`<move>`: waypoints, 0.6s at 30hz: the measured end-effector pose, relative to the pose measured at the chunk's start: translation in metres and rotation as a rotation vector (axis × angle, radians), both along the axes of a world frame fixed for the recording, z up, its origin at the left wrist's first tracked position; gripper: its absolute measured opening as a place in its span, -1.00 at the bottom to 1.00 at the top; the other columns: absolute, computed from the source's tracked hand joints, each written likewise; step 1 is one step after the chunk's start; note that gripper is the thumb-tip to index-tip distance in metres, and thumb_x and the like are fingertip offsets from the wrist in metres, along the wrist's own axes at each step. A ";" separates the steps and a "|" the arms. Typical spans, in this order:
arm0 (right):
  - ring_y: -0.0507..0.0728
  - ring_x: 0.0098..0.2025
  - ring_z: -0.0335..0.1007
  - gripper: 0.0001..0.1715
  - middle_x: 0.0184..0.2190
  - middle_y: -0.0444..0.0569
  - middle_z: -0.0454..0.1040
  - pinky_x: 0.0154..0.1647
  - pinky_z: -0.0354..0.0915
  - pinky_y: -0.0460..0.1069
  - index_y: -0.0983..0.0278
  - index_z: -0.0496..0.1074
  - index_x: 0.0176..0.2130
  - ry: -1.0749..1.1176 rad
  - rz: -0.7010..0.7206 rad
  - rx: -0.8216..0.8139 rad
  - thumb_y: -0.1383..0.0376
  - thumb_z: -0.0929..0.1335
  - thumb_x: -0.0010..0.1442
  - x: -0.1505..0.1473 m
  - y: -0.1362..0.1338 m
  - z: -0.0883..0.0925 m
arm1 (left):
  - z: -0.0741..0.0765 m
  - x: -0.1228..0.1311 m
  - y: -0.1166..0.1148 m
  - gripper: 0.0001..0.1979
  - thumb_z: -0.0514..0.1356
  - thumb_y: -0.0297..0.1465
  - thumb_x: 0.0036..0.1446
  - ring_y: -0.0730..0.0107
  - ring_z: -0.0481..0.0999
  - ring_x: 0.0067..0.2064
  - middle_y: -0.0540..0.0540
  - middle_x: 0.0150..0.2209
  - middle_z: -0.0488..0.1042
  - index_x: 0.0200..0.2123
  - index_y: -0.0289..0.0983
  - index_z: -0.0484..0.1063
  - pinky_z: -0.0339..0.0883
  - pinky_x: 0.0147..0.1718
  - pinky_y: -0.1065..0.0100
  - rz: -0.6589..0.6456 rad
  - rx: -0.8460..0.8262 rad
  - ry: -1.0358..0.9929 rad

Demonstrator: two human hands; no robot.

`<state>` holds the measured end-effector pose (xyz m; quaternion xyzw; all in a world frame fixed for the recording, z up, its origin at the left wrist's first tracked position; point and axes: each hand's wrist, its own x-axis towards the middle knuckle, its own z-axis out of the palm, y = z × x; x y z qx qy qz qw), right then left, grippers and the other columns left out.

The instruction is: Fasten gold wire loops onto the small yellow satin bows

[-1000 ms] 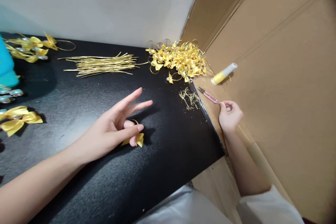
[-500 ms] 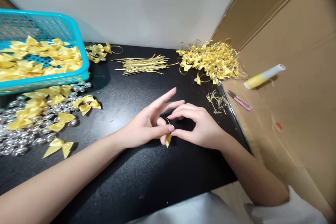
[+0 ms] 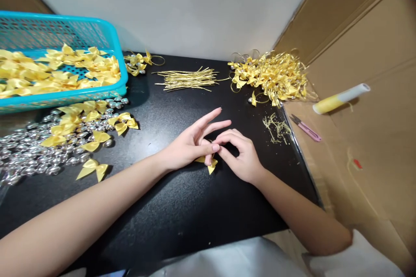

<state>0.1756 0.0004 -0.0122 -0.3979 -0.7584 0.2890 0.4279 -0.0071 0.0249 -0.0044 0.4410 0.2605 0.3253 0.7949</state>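
My left hand (image 3: 190,145) rests on the black table (image 3: 182,207) and pinches a small yellow ribbon bow (image 3: 210,165) between thumb and a bent finger, with two fingers stretched out. My right hand (image 3: 242,156) meets it from the right, fingers curled and pinched at the top of the same bow. What the fingertips grip there is hidden.
A turquoise basket (image 3: 113,82) of yellow bows stands at the back left, above loose bows and silver beads (image 3: 29,160). Gold wire ties (image 3: 188,80) and a heap of finished bows (image 3: 269,75) lie at the back. Pink snips (image 3: 307,129) and a yellow tube (image 3: 339,98) lie on cardboard at right.
My right hand came from the cardboard beside the snips over to the bow held by my left hand. The view swung left, bringing the basket and beads into sight.
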 end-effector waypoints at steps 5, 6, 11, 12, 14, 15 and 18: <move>0.13 -0.23 0.46 -0.88 -0.33 -0.06 0.58 -0.12 0.36 0.09 0.21 0.48 -0.29 -0.019 0.004 0.065 0.34 0.46 0.10 0.003 -0.003 -0.001 | -0.004 0.002 -0.002 -0.16 0.33 -0.47 0.10 0.73 0.50 -0.52 -0.31 0.41 0.00 0.34 0.14 0.04 0.45 -0.52 0.55 0.002 -0.036 -0.023; 0.13 -0.24 0.47 -0.90 -0.35 -0.07 0.58 -0.13 0.36 0.08 0.21 0.49 -0.31 -0.019 0.009 0.064 0.33 0.47 0.10 0.004 -0.004 -0.002 | -0.004 0.003 -0.002 -0.17 0.32 -0.48 0.11 0.73 0.50 -0.52 -0.31 0.41 -0.01 0.34 0.13 0.04 0.46 -0.51 0.55 -0.003 -0.038 -0.024; 0.07 -0.35 0.47 -0.94 -0.43 -0.10 0.58 -0.19 0.37 0.04 0.22 0.51 -0.37 0.021 0.021 0.049 0.37 0.45 0.15 0.009 -0.005 -0.008 | -0.005 0.005 -0.002 -0.21 0.28 -0.52 0.13 0.75 0.50 -0.51 -0.32 0.41 -0.03 0.33 0.09 0.08 0.48 -0.46 0.55 -0.048 -0.034 -0.034; 0.06 -0.36 0.47 -0.92 -0.44 -0.11 0.58 -0.20 0.37 0.03 0.22 0.50 -0.38 0.017 0.015 0.042 0.38 0.44 0.16 0.009 -0.005 -0.008 | -0.006 0.005 -0.002 -0.22 0.28 -0.53 0.13 0.75 0.51 -0.51 -0.33 0.41 -0.03 0.33 0.08 0.08 0.48 -0.46 0.55 -0.056 -0.030 -0.032; 0.06 -0.34 0.46 -0.90 -0.44 -0.11 0.56 -0.20 0.36 0.03 0.23 0.48 -0.40 -0.005 0.000 0.020 0.39 0.42 0.16 0.009 -0.006 -0.008 | -0.006 0.006 -0.001 -0.22 0.28 -0.53 0.13 0.74 0.51 -0.51 -0.33 0.41 -0.01 0.32 0.07 0.10 0.48 -0.45 0.54 -0.061 -0.020 -0.024; 0.07 -0.33 0.46 -0.91 -0.44 -0.11 0.55 -0.19 0.36 0.04 0.23 0.47 -0.39 -0.017 -0.006 0.010 0.39 0.42 0.15 0.008 -0.007 -0.007 | -0.006 0.006 -0.001 -0.23 0.28 -0.53 0.13 0.74 0.51 -0.51 -0.32 0.41 -0.01 0.32 0.07 0.10 0.48 -0.45 0.54 -0.059 -0.013 -0.018; 0.10 -0.28 0.43 -0.91 -0.41 -0.10 0.54 -0.18 0.35 0.05 0.22 0.45 -0.37 -0.046 -0.016 -0.011 0.37 0.44 0.12 0.007 -0.007 -0.006 | -0.006 0.007 -0.002 -0.24 0.28 -0.50 0.14 0.76 0.49 -0.52 -0.31 0.41 0.00 0.32 0.08 0.10 0.45 -0.48 0.55 -0.049 0.020 0.015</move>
